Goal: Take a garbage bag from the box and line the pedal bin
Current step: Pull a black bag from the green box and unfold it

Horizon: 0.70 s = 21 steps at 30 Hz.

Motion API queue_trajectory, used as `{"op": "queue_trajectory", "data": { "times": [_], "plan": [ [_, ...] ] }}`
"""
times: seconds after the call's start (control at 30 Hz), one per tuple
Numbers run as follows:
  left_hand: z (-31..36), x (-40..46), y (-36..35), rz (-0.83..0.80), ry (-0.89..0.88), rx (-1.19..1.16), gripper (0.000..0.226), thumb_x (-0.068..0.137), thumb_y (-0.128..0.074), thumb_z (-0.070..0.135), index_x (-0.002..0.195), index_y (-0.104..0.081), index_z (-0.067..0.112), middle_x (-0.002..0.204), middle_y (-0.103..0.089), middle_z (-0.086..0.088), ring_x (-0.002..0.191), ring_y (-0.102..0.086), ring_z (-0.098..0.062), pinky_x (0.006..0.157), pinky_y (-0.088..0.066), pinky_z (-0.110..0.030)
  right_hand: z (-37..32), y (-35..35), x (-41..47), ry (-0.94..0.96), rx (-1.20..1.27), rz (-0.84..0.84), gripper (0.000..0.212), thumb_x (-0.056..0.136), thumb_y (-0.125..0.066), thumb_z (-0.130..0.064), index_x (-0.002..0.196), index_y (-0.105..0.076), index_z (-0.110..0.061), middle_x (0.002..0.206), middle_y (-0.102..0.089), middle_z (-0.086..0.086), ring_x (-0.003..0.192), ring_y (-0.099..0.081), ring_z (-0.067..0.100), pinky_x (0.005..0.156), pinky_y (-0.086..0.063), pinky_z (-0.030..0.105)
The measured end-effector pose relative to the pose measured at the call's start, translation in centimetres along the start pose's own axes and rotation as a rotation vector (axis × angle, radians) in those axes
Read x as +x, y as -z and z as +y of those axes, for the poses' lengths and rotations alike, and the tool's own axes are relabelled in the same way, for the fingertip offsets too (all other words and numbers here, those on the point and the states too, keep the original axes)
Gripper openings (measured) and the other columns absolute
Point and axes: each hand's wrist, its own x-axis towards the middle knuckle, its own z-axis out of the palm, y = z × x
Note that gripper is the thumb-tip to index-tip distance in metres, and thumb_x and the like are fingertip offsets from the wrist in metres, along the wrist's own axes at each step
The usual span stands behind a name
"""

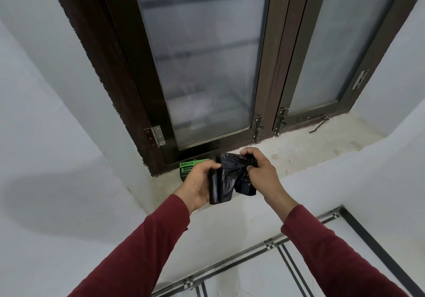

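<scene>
A black roll of garbage bags (220, 186) hangs over the window sill, held upright in my left hand (199, 181). My right hand (258, 172) pinches the loose, crumpled end of a black bag (239, 165) coming off the roll's top. Behind my left hand, a green and black garbage bag box (186, 166) lies on the sill against the window frame, partly hidden. No pedal bin is in view.
The pale stone sill (310, 144) runs right below a dark brown framed window (262, 89) with latches and a stay hook (319, 125). White walls flank the recess. Tiled floor with dark border strips (299, 269) lies below right.
</scene>
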Motion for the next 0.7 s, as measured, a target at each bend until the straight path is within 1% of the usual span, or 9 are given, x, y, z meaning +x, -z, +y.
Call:
{"op": "queue_trajectory", "data": {
  "times": [0.1, 0.17, 0.27, 0.37, 0.43, 0.5, 0.57, 0.63, 0.7],
  "plan": [
    [-0.2, 0.0, -0.1, 0.023, -0.008, -0.063, 0.043, 0.079, -0.065, 0.014, 0.120, -0.069, 0.003, 0.111, -0.074, -0.018, 0.101, -0.071, -0.036, 0.093, -0.059, -0.048, -0.3, 0.1, 0.1, -0.029, 0.091, 0.055, 0.056, 0.075, -0.035, 0.009, 0.076, -0.075, -0.030, 0.089, -0.074, -0.011, 0.084, -0.065, 0.014, 0.067, -0.050, 0.020],
    [-0.2, -0.1, -0.2, 0.033, -0.001, -0.061, 0.043, 0.081, -0.063, 0.013, 0.122, -0.069, 0.002, 0.117, -0.075, -0.018, 0.099, -0.073, -0.036, 0.087, -0.061, -0.045, -0.3, 0.2, 0.3, -0.086, 0.096, 0.050, 0.046, 0.077, -0.040, 0.002, 0.067, -0.075, -0.028, 0.074, -0.071, -0.012, 0.074, -0.061, 0.016, 0.063, -0.048, 0.026],
    [-0.2, 0.0, -0.4, 0.050, 0.019, -0.039, 0.036, 0.082, -0.062, 0.018, 0.114, -0.074, 0.006, 0.107, -0.078, -0.016, 0.086, -0.075, -0.032, 0.075, -0.061, -0.038, -0.4, 0.5, 0.1, -0.090, 0.057, 0.019, 0.006, 0.078, -0.070, -0.031, 0.074, -0.073, -0.027, 0.072, -0.071, -0.016, 0.076, -0.065, 0.012, 0.065, -0.047, 0.024],
    [-0.2, 0.0, -0.1, 0.056, 0.006, -0.028, 0.038, 0.082, -0.062, 0.021, 0.115, -0.074, 0.008, 0.108, -0.078, -0.015, 0.085, -0.076, -0.032, 0.075, -0.062, -0.040, -0.2, 1.1, 0.2, -0.045, -0.091, -0.003, 0.049, 0.060, -0.092, -0.052, 0.097, -0.068, -0.031, 0.092, -0.069, -0.018, 0.087, -0.067, 0.006, 0.071, -0.055, 0.027],
    [-0.2, 0.0, 0.0, 0.052, -0.008, -0.033, 0.043, 0.081, -0.062, 0.019, 0.121, -0.072, 0.006, 0.112, -0.077, -0.017, 0.092, -0.074, -0.034, 0.079, -0.062, -0.044, -0.4, 1.3, 0.1, -0.036, -0.152, -0.001, 0.053, 0.061, -0.093, -0.050, 0.104, -0.068, -0.033, 0.094, -0.067, -0.019, 0.086, -0.067, 0.010, 0.066, -0.056, 0.029],
    [-0.3, 0.0, 0.1, 0.056, -0.020, -0.044, 0.044, 0.081, -0.061, 0.017, 0.122, -0.071, 0.005, 0.113, -0.075, -0.018, 0.096, -0.072, -0.036, 0.082, -0.061, -0.046, -0.3, 1.5, 0.2, -0.037, -0.119, 0.008, 0.030, 0.067, -0.091, -0.042, 0.090, -0.074, -0.033, 0.085, -0.072, -0.013, 0.078, -0.071, 0.015, 0.055, -0.052, 0.025],
    [-0.5, 0.3, 0.3, 0.059, -0.043, -0.062, 0.043, 0.080, -0.058, 0.018, 0.119, -0.071, 0.006, 0.110, -0.074, -0.017, 0.099, -0.070, -0.035, 0.084, -0.061, -0.046, -0.1, 1.6, 0.3, -0.018, -0.104, 0.049, 0.015, 0.072, -0.088, -0.036, 0.075, -0.074, -0.034, 0.075, -0.073, -0.012, 0.074, -0.071, 0.010, 0.055, -0.049, 0.015],
    [-0.6, 0.3, 0.4, 0.051, -0.050, -0.061, 0.038, 0.079, -0.055, 0.021, 0.109, -0.074, 0.009, 0.099, -0.075, -0.014, 0.091, -0.071, -0.032, 0.077, -0.062, -0.043, 0.0, 1.8, 0.3, -0.014, -0.114, 0.074, 0.012, 0.079, -0.081, -0.032, 0.076, -0.070, -0.032, 0.075, -0.072, -0.011, 0.071, -0.068, 0.006, 0.048, -0.044, 0.008],
    [-0.6, 0.2, 0.2, 0.003, -0.039, -0.068, 0.035, 0.080, -0.052, 0.022, 0.100, -0.079, 0.011, 0.097, -0.077, -0.013, 0.082, -0.075, -0.030, 0.070, -0.062, -0.042, 0.2, 1.9, 0.3, -0.041, -0.087, 0.071, 0.011, 0.086, -0.073, -0.023, 0.082, -0.066, -0.030, 0.082, -0.070, -0.006, 0.073, -0.067, 0.012, 0.045, -0.044, 0.010]
  ]
}}
